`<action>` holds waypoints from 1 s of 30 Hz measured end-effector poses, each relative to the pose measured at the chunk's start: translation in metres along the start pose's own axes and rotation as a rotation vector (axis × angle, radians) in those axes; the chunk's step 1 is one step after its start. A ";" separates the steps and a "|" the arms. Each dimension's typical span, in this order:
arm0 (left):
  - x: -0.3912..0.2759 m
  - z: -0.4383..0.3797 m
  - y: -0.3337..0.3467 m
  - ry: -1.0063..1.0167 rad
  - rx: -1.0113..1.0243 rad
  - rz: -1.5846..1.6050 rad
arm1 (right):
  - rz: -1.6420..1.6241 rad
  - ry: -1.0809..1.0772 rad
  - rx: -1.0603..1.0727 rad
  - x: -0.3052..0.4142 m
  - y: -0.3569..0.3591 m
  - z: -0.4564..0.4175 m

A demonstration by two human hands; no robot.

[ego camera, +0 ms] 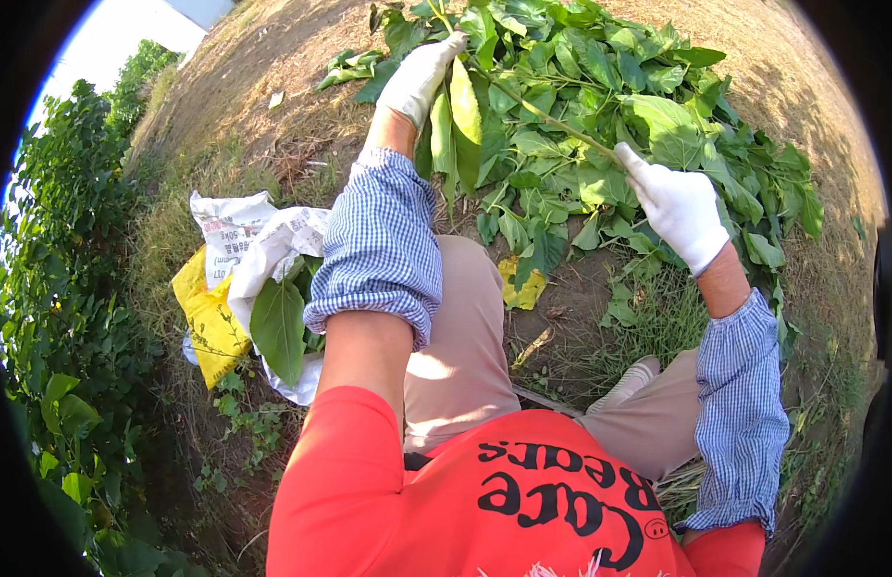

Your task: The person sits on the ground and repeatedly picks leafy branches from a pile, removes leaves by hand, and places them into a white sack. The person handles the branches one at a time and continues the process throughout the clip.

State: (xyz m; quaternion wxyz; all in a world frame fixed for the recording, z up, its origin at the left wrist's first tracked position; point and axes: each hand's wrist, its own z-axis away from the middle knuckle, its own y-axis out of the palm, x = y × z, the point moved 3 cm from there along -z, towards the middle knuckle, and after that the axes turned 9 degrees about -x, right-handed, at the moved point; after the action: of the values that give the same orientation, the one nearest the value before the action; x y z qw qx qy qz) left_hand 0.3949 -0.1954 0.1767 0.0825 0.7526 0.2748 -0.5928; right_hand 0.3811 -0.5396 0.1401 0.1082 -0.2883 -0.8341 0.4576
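Note:
My left hand (421, 79), in a white glove, is closed around a leafy stem at the upper middle. Long green leaves (464, 122) hang just below its fingers. In a matching glove, my right hand (677, 205) grips the bare lower end of a leafy branch (554, 122), its index finger laid along the stem. This branch runs up and left towards my left hand; leaves partly hide where it meets the fingers. Beneath and beyond both hands spreads a large heap of cut leafy branches (583, 65) on the ground.
To the left lie a white woven sack (230, 227) bearing print and a yellow bag (212, 317), with leaves in the sack. Yellow sheeting (522, 285) shows under the heap's near edge. Dense bushes (71, 288) line the far left. My bent knee (460, 324) rises between the sack and the heap.

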 end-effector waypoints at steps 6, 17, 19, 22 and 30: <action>-0.025 0.000 -0.007 0.100 0.090 -0.605 | 0.067 -0.006 -0.029 0.005 -0.006 -0.005; -0.092 0.100 -0.172 0.068 -0.174 -0.710 | -0.081 0.027 -0.210 -0.001 0.003 -0.017; -0.072 0.145 -0.199 -0.102 -0.140 -0.793 | -0.096 0.056 -0.197 0.001 0.007 -0.019; 0.003 0.201 -0.229 -0.213 0.192 -1.207 | -0.127 0.089 -0.188 0.005 0.010 -0.023; 0.244 0.183 -0.370 -0.244 -0.255 -1.619 | -0.235 0.144 -0.173 0.019 0.033 -0.016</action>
State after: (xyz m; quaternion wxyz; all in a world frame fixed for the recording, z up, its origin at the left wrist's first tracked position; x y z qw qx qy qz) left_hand 0.0864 0.1085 -0.0291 -0.2559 0.2371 0.7860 -0.5104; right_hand 0.3851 -0.5033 0.1205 0.1954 -0.2292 -0.8884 0.3465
